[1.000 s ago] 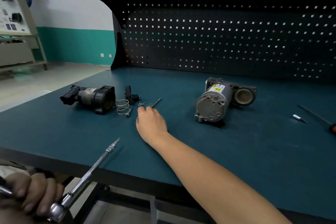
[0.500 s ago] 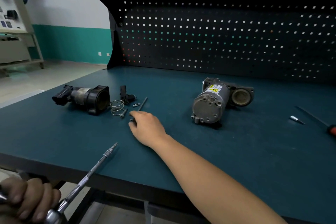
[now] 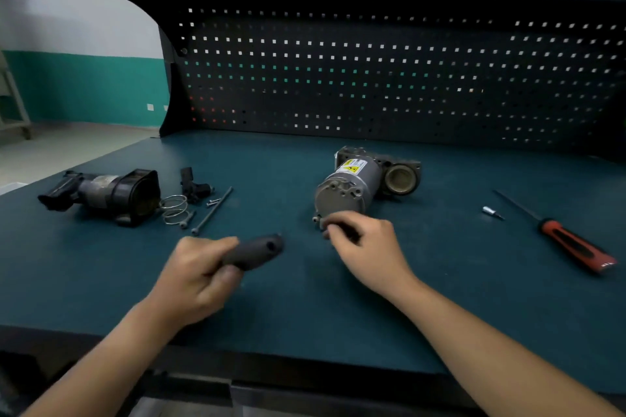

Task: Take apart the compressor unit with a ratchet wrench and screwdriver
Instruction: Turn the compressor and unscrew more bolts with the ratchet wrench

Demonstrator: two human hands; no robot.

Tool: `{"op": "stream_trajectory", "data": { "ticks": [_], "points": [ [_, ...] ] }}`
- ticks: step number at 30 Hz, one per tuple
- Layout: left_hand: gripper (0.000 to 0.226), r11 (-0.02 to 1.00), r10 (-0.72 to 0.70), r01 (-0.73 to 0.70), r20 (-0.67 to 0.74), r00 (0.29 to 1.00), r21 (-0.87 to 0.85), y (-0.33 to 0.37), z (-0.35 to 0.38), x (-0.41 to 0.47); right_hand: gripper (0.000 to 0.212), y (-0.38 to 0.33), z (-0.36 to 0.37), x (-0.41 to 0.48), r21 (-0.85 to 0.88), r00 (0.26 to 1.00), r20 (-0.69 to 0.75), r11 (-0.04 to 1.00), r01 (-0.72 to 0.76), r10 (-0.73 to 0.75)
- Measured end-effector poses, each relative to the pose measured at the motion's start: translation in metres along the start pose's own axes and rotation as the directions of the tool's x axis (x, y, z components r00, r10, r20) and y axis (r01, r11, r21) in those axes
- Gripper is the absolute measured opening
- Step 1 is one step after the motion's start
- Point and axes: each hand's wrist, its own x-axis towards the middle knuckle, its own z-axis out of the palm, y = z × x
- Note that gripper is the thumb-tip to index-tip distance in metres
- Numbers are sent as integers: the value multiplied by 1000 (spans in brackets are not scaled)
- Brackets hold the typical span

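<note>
The black pegboard [image 3: 372, 78] rises behind the dark green tabletop [image 3: 305, 308]. On that tabletop, centre-right, the compressor unit [image 3: 352, 184] lies on its side, its grey end cap turned toward you and a yellow warning label on top. Well apart on the left lies a black detached housing [image 3: 108, 193]. Your left hand [image 3: 200, 278] hovers low over the tabletop's near middle, its grip wrapped round the dark handle of the ratchet wrench [image 3: 254, 251] (only the handle's butt end shows past your fingers). Your right hand [image 3: 367, 249] sits just before the compressor's end cap, fingers curled at its lower edge; whether that grip pinches anything is too blurred to tell. The red-and-black screwdriver [image 3: 576, 247] lies far right, touched by neither hand. Beside the housing lie a long bolt [image 3: 213, 210], a wire spring [image 3: 174, 208] and a small black fitting [image 3: 194, 183]. A small silver bit [image 3: 492, 212] rests near the screwdriver's tip.
</note>
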Motion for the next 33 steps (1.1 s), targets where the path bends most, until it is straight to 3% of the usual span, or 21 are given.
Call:
{"op": "stream_trajectory", "data": {
  "ticks": [3, 6, 10, 12, 15, 18, 21, 23, 27, 30, 33],
  "points": [
    [20, 978, 38, -109, 361, 932, 177, -9, 5, 19, 19, 24, -32, 5, 8, 986, -124, 993, -115, 115],
    [42, 935, -8, -173, 507, 862, 309, -19, 8, 20, 25, 45, -49, 16, 56, 947, -212, 971, -232, 239],
    [59, 946, 7, -160, 473, 881, 284, -41, 6, 19, 17, 59, -47, 25, 63, 911, -277, 952, -301, 306],
    [74, 956, -103, -51, 494, 863, 288, -48, 7, 17, 18, 61, -45, 26, 64, 901, -298, 948, -311, 316],
    [68, 948, -232, 87, 477, 848, 306, -53, 10, 14, 22, 64, -49, 30, 78, 878, -340, 941, -331, 337],
    [81, 922, -326, 187, 418, 848, 339, -50, 14, 14, 25, 70, -57, 35, 30, 867, -357, 932, -360, 347],
    [51, 890, -434, 376, 229, 871, 258, -42, 28, 29, 28, 79, -61, 36, 47, 841, -335, 899, -436, 425],
    [37, 849, -526, 507, 153, 837, 147, -36, 47, 50, 30, 83, -61, 37, 111, 804, -326, 865, -489, 497],
    [91, 719, -661, 695, 331, 674, 19, -17, 95, 98, 31, 86, -63, 39, 199, 771, -331, 839, -507, 544],
    [110, 721, -688, 672, 285, 667, 169, -10, 120, 106, 30, 91, -70, 40, 279, 739, -342, 813, -510, 581],
    [114, 713, -701, 677, 230, 675, 182, -9, 128, 103, 29, 94, -71, 43, 340, 714, -345, 790, -509, 609]
  ]
}}
